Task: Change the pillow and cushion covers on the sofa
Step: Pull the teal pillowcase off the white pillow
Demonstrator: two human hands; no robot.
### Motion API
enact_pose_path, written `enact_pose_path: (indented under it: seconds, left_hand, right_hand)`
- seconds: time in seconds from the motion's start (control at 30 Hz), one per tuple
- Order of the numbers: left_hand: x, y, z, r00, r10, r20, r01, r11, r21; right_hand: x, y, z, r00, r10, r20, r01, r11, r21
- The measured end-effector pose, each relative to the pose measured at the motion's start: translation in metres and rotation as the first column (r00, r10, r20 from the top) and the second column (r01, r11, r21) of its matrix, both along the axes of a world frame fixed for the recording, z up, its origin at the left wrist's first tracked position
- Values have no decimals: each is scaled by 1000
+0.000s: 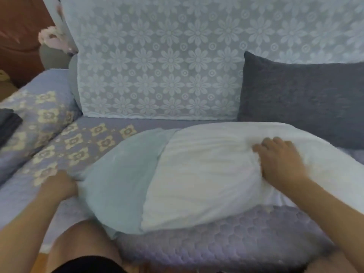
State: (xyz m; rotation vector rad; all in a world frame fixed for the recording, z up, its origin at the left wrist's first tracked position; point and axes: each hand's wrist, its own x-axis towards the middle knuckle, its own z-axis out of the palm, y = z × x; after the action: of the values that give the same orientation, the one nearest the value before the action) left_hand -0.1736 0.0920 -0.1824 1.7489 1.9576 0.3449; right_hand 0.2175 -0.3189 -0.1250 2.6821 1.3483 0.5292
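Note:
A white pillow (206,170) lies across the sofa seat (102,134) in front of me. Its left end sits inside a pale green cover (118,178), which reaches about a third of the way along it. My left hand (59,186) grips the closed left end of the green cover. My right hand (279,162) presses down on the bare white part of the pillow, fingers bunching the fabric into folds.
A dark grey cushion (301,99) leans against the lace-covered backrest (157,66) at the right. Folded dark fabric (8,125) lies on the patterned armrest at the far left. My bare knee (82,243) is against the seat's front edge.

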Motion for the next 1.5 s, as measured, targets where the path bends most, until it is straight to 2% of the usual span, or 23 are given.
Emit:
enact_pose_path:
  seconds: [0.03,0.1,0.17,0.2,0.27,0.33,0.37,0.43,0.5,0.57,0.67,0.73,0.8,0.87,0.93,1.0,1.07,1.1,1.13,1.2,1.3,1.4,1.5]
  left_hand:
    - [17,-14,12,998,-56,28,57,997,-55]
    - [55,-46,34,943,-285,175,285,958,21]
    - [89,-89,45,845,-428,321,452,892,-1]
    - [97,-110,46,808,-475,348,516,856,-28]
    - [98,-145,43,771,-579,266,593,805,33]
    - [85,-181,40,755,-649,94,634,760,143]
    - [76,-197,34,737,-675,-28,671,726,152]
    - [61,-224,19,679,-702,-214,733,665,146]
    - [48,-223,2,661,-697,-278,749,593,295]
    - [33,-192,-6,681,-655,-328,730,566,384]
    - [2,-96,10,707,-505,-494,678,683,272]
    - [-9,-19,22,779,-317,-541,544,771,332]
    - [2,29,33,796,-295,-528,423,895,139]
    - [40,35,45,787,-493,-371,475,868,-144]
    - [91,20,50,743,-665,-79,660,747,-83]
    - [129,0,49,636,-771,45,772,636,-15]
    - [151,-10,37,582,-811,65,813,581,-38]
    - [156,-11,29,571,-814,109,821,567,-64]
    - [156,-12,19,565,-811,152,825,559,-82]
    - [148,-15,-2,554,-817,157,832,551,-68]
    - [131,-21,-19,591,-792,152,799,600,19]
    - [117,-18,-23,636,-746,199,757,653,27]
    - [112,-4,-17,687,-685,243,717,693,-74]
  right_hand:
    - [-21,-6,-18,997,-34,-68,25,991,-133]
    - [-60,-16,-32,973,-111,-203,46,952,-302]
    - [-79,-10,-19,956,-159,-247,75,945,-318]
    - [-84,-3,-10,955,-149,-256,80,963,-259]
    - [-95,13,17,908,-34,-417,22,999,-34]
    - [-113,29,38,866,233,-443,-134,961,243]
    - [-123,35,46,810,303,-502,-211,950,232]
    - [-137,44,39,726,250,-640,-296,954,36]
    - [-142,54,23,776,181,-605,-338,928,-157]
    - [-142,65,9,840,158,-518,-312,924,-223]
    - [-144,71,-2,885,99,-454,-227,945,-235]
    - [-146,64,-6,888,110,-447,-234,944,-233]
    - [-150,50,-2,863,147,-483,-315,905,-287]
    - [-147,40,11,806,144,-573,-396,851,-343]
    - [-138,45,33,734,107,-671,-410,858,-311]
    - [-123,69,54,717,126,-686,-266,958,-103]
    - [-95,103,56,814,233,-532,-173,972,162]
    - [-79,123,53,850,250,-463,-163,962,220]
    - [-62,142,48,874,235,-425,-152,964,220]
    - [-30,171,30,890,83,-448,-55,996,75]
    - [-18,185,-7,822,-180,-540,92,978,-185]
    - [-46,166,-22,838,-161,-522,103,985,-139]
    - [-79,123,-12,893,-78,-443,70,997,-33]
